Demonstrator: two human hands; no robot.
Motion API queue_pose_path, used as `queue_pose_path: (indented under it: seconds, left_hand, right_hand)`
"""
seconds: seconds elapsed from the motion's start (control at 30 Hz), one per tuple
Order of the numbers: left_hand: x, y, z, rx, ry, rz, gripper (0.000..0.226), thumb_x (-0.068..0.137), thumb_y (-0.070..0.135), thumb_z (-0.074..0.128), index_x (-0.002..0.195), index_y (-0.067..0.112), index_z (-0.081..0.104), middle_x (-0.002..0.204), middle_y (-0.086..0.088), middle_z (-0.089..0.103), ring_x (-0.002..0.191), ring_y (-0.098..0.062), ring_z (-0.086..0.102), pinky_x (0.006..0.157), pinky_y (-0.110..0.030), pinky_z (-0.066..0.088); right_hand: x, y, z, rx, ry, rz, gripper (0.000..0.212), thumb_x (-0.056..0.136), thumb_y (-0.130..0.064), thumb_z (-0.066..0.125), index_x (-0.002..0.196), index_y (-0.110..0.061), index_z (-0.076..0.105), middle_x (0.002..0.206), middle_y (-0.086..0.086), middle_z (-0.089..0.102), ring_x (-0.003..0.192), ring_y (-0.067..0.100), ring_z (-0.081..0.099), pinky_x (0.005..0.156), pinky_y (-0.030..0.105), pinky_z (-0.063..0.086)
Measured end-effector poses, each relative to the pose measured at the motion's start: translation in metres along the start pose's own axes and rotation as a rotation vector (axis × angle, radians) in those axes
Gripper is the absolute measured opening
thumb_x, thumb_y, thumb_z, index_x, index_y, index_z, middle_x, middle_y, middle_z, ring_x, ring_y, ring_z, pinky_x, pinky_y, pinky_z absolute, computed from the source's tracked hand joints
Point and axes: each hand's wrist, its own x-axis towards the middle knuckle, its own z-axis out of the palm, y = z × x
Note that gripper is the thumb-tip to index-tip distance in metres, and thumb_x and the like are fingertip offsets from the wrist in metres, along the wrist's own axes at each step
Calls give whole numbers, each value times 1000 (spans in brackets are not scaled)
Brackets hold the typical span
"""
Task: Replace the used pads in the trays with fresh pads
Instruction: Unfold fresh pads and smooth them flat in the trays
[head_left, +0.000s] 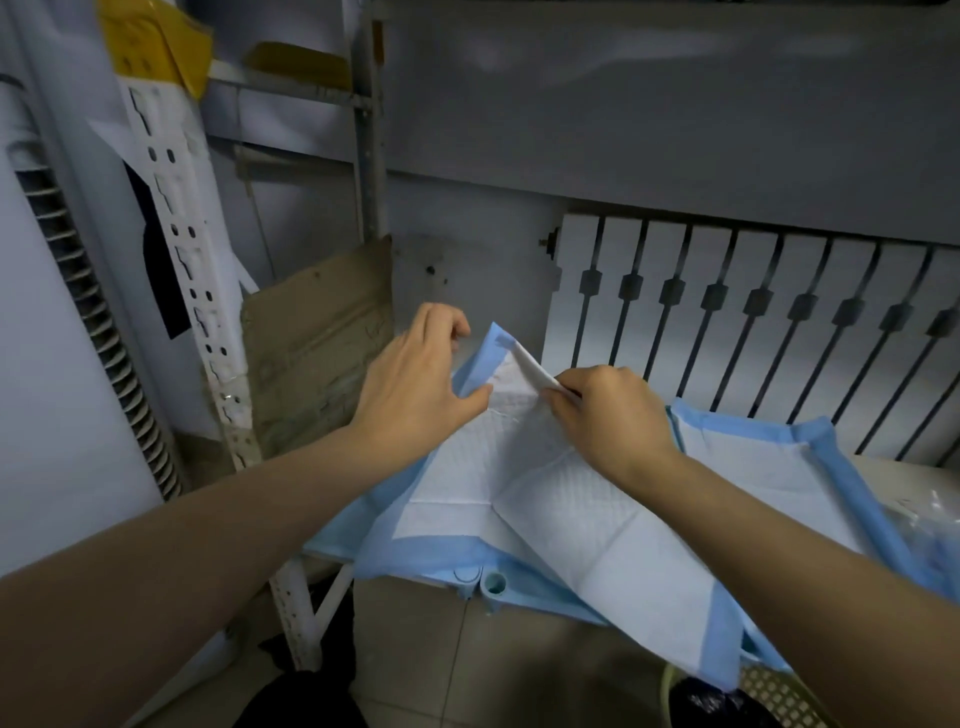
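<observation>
Head camera looks down at a corner with a white metal post (176, 249) full of holes on the far left, and next to it a worn piece of cardboard (317, 343) that leans against the wall. To the right of the cardboard the left hand (415, 384) holds the pad (545, 499) at its blue left border: the thumb lies on the front of the border and the fingers are curled behind it. The pad is white with blue edges, half unfolded, and it lies over the pale blue tray (491, 582), with its near edge hanging down toward the tiled floor (441, 665). Its far corner stands up between the two hands. The right hand (608, 415) pinches a folded white flap of this pad between thumb and fingers, close to the left thumb. Further right a second pad (753, 452) lies spread flat, in front of a white grille (727, 322) with dark bars. At the bottom right the rim of a mesh basket (769, 696) shows.
</observation>
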Motion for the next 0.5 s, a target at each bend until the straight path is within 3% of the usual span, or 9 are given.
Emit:
queue_pose_path:
  seconds: [0.17,0.27,0.4,0.5]
  left_hand:
    - [-6,2,3,-13,15,49,43,79,19,68,117,14,48,110,1,51,83,-15,55,61,-28,41]
    - [-9,0,1,54,51,180,25,82,9,64,106,13,60,102,-3,57,77,-18,58,57,-32,48]
    - [-18,-14,2,167,44,296,17,82,7,60,96,13,66,86,-3,62,68,-21,61,51,-30,47]
    - [-27,-24,2,214,6,337,19,81,14,54,90,13,71,80,-3,63,64,-22,62,47,-28,47]
  right_hand:
    - [-9,-4,6,-184,13,-151,24,99,-25,44,99,-20,67,78,3,65,68,26,60,62,32,49]
    - [-16,-6,17,-222,71,-277,18,90,-15,54,102,-20,66,73,5,66,60,34,60,53,33,45]
    - [-24,-8,28,-289,84,-374,47,61,-3,77,103,-21,70,50,1,53,34,26,37,39,22,29]
    - [-29,-9,36,-308,77,-424,58,51,-2,80,104,-22,72,47,0,48,32,23,26,39,19,22]
